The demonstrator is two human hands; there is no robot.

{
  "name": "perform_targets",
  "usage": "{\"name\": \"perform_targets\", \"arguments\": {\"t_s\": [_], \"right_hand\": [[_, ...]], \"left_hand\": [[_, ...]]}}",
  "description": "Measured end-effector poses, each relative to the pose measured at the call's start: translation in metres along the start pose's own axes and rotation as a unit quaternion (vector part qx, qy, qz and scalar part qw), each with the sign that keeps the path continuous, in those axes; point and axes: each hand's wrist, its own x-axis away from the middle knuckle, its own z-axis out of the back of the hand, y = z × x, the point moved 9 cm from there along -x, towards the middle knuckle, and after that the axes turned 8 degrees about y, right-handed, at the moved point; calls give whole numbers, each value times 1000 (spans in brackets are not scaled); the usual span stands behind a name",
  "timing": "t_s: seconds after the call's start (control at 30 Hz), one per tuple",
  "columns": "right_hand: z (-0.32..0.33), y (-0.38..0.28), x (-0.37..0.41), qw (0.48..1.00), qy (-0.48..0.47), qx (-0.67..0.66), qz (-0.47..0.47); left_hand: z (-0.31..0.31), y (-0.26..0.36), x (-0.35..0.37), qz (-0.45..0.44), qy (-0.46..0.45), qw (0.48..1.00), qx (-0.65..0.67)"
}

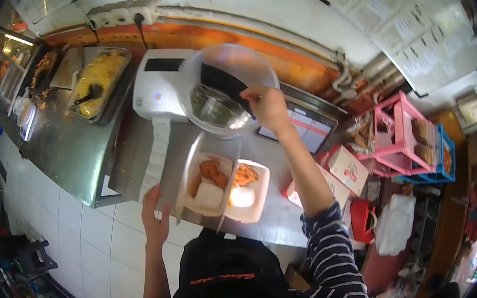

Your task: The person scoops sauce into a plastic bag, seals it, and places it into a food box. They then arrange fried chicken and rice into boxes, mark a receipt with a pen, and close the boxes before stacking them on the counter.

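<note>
My right hand (pixel 271 107) reaches over the rim of a large translucent plastic tub (pixel 267 70), fingers pinched together; what they hold, if anything, I cannot tell. Clear packets (pixel 216 110) lie in the bottom of the tub. Low at the counter's front edge, my left hand (pixel 155 219) has its thumb and fingers apart, fingertips right by the end of a long paper strip (pixel 158 152). That strip hangs out of a white printer (pixel 163 86). Between my hands stand two open food boxes (pixel 262 192), each with a fried piece (pixel 213 172) and a white rounded portion (pixel 209 195).
A tray of yellow food (pixel 97 84) with a black utensil sits at the left. Behind my right forearm are a tablet (pixel 310 127) and printed cartons (pixel 348 170). Pink basket racks (pixel 405 134) and white plastic bags (pixel 396 224) stand farther right.
</note>
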Motion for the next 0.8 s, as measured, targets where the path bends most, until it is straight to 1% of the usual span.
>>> {"name": "perform_targets", "arguments": {"t_s": [0.03, 0.07, 0.1, 0.17, 0.23, 0.27, 0.3, 0.37, 0.43, 0.5, 0.53, 0.6, 0.67, 0.7, 0.77, 0.8], "right_hand": [[-43, 13, -20, 994, -86, 63, 37], [-80, 23, -30, 976, -196, 91, 34], [-117, 32, -32, 945, -303, 120, 29], [-180, 66, -24, 892, -384, 233, -46], [-228, 84, -4, 851, -361, 355, 137], [-216, 72, -7, 864, -358, 349, 53], [-202, 57, -16, 881, -330, 338, 28], [-173, 48, -40, 906, -276, 319, -19], [-171, 73, -66, 919, -205, 336, -2], [-123, 44, -66, 932, -162, 306, 110], [-102, 34, -63, 947, -146, 269, 95], [-64, 14, -53, 973, -111, 193, 60], [-29, 4, -40, 997, -56, 51, -29], [-15, -3, -28, 996, -29, -21, -77], [5, -41, 10, 974, -58, -150, -162], [12, -69, 33, 965, -90, -168, -179]], "left_hand": [[8, -1, 0, 10, 13, 1000, 2], [13, -3, 4, 19, 23, 1000, 4], [19, -7, 8, 30, 33, 999, 8], [35, -17, 17, 53, 55, 997, 6], [50, -30, 27, 84, 63, 994, 3], [58, -36, 32, 83, 79, 993, -4], [64, -39, 34, 93, 86, 992, -4], [73, -43, 40, 118, 102, 988, 0], [75, -40, 36, 95, 102, 990, 7], [74, -26, 25, 66, 102, 992, 19], [71, -16, 20, 55, 113, 991, 34], [52, -4, 9, 20, 104, 992, 64], [27, 15, -8, -18, 80, 991, 102], [10, 30, -17, -34, 59, 990, 123], [-18, 70, -42, -55, 87, 973, 205], [-35, 92, -54, -24, 59, 951, 301]]}}
